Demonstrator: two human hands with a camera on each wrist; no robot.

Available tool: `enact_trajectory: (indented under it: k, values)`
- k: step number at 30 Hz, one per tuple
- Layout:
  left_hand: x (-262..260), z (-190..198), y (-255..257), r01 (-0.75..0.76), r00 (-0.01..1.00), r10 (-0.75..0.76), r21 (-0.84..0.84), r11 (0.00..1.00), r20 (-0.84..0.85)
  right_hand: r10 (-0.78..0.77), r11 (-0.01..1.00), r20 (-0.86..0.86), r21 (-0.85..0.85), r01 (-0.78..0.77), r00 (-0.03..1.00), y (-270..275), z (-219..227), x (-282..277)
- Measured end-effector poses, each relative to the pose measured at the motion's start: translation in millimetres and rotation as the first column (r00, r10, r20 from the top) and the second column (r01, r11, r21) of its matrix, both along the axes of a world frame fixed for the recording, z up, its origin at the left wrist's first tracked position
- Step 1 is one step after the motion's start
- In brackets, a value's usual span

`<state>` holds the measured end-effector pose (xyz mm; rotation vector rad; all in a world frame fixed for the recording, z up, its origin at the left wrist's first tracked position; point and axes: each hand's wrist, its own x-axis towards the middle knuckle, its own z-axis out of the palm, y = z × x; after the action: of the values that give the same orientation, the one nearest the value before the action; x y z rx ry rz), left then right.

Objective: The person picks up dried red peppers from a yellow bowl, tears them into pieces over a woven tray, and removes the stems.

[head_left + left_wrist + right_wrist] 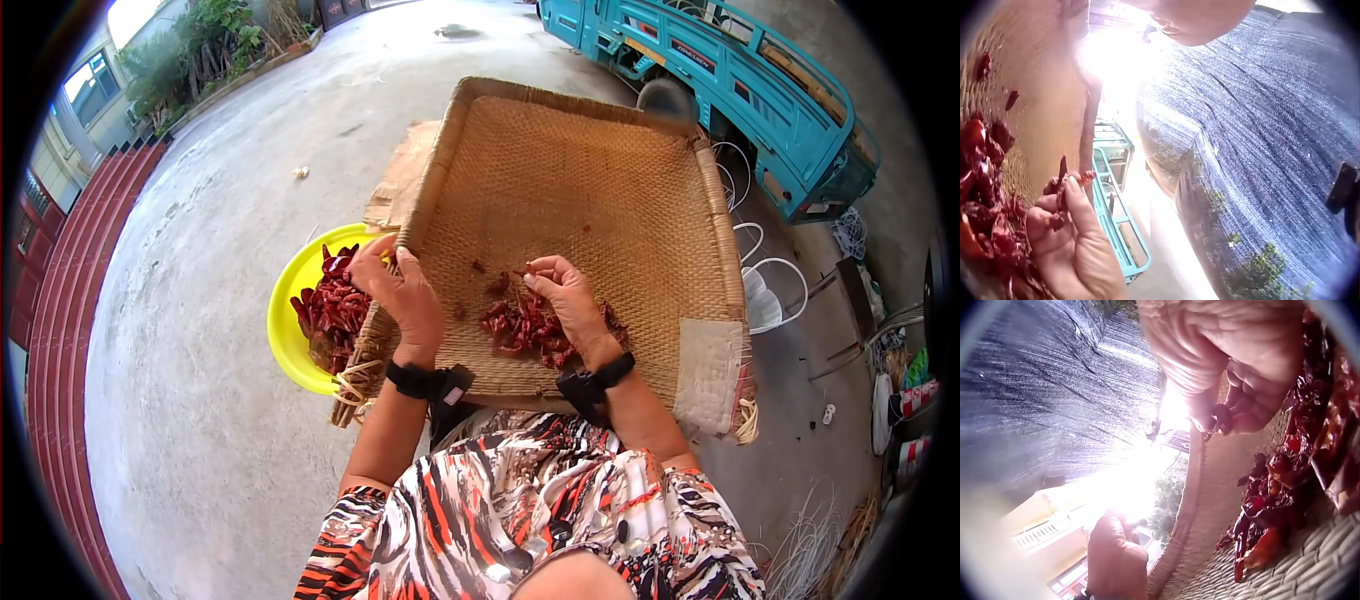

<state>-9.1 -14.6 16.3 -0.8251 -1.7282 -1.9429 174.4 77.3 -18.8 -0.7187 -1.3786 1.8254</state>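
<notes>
Between its thumb and fingers the right hand (572,305) pinches a small piece of dried red chili (1221,419), above a pile of dried chilies (530,328) in a woven tray (560,190). In the left wrist view the same hand (1075,247) grips dark red pieces. The left hand (405,300) is at the tray's left rim, fingers bent toward a yellow basin (285,325) of red chilies (335,300). Glare washes out the left fingertips in the right wrist view, where the left hand (1116,559) is low; whether it holds anything cannot be told.
Under the tray's left side lies cardboard (402,178). A blue-green cart (700,70) stands at the back right, with a white bucket (762,300) and loose wires beside the tray. Red steps (80,270) run along the far left of the concrete ground (200,300).
</notes>
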Motion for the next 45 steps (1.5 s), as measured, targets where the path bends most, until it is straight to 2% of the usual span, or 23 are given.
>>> enact_trajectory:
  k: [1,3,5,6,7,9,11,13,15,18,24,27,30,33,36,39,45]
  values:
    - [1,9,-3,-0.239,0.956,0.22,-0.08,0.968,-0.192,0.006,1.0,-0.008,0.002,-0.006,1.0,0,0,0]
    - [-2,12,-4,-0.356,0.865,0.273,-0.13,0.925,-0.421,0.017,1.0,-0.023,0.006,-0.017,1.0,0,0,0]
    - [-9,-1,1,-0.108,0.88,0.009,-0.182,0.977,-0.475,0.042,0.999,-0.051,-0.021,-0.043,0.998,0,-1,0]
    - [-9,-8,4,0.298,0.921,-0.342,-0.229,0.927,-0.185,0.056,0.998,-0.064,-0.033,-0.058,0.996,1,-2,0]
    - [-7,-16,5,0.464,0.873,-0.487,-0.261,0.847,-0.029,0.069,0.996,-0.099,-0.05,-0.074,0.993,2,-4,-1]
    - [5,-19,6,0.755,0.656,-0.697,-0.236,0.612,0.289,0.093,0.991,-0.167,-0.085,-0.108,0.982,5,-8,-2]
    - [9,-18,5,0.848,0.53,-0.758,-0.261,0.462,0.381,0.105,0.987,-0.194,-0.096,-0.126,0.975,5,-8,-3]
    - [12,-20,5,0.894,0.445,-0.784,-0.261,0.363,0.433,0.133,0.981,-0.211,-0.112,-0.159,0.968,3,-6,-4]
    - [12,-20,4,0.887,0.449,-0.78,-0.324,0.329,0.436,0.174,0.97,-0.215,-0.133,-0.206,0.961,1,-2,-3]
    - [9,-27,5,0.905,0.415,-0.789,-0.292,0.309,0.453,0.223,0.946,-0.257,-0.175,-0.272,0.94,-1,-1,-4]
    - [11,-27,6,0.967,0.217,-0.753,-0.031,0.253,0.621,0.188,0.904,-0.403,-0.287,-0.318,0.896,-2,-2,-3]
    - [8,-27,5,0.983,0.148,-0.748,-0.01,0.186,0.647,0.135,0.88,-0.441,-0.358,-0.312,0.887,0,-8,-2]
    - [9,-22,3,0.981,-0.003,-0.685,0.134,0.139,0.729,0.12,0.856,-0.521,-0.377,-0.354,0.845,-1,-10,-3]
    - [8,-27,5,0.981,-0.009,-0.649,0.134,0.142,0.76,0.155,0.846,-0.548,-0.355,-0.397,0.822,-2,-8,-3]
    - [11,-29,6,0.958,0.045,-0.693,0.165,0.233,0.719,0.088,0.825,-0.546,-0.429,-0.369,0.833,0,-14,-3]
    - [16,-29,7,0.931,0.32,-0.741,-0.051,0.361,0.591,0.064,0.81,-0.506,-0.477,-0.342,0.86,0,-13,-2]
    - [19,-23,6,0.842,0.459,-0.728,0.012,0.54,0.51,-0.014,0.832,-0.375,-0.518,-0.197,0.927,0,-10,3]
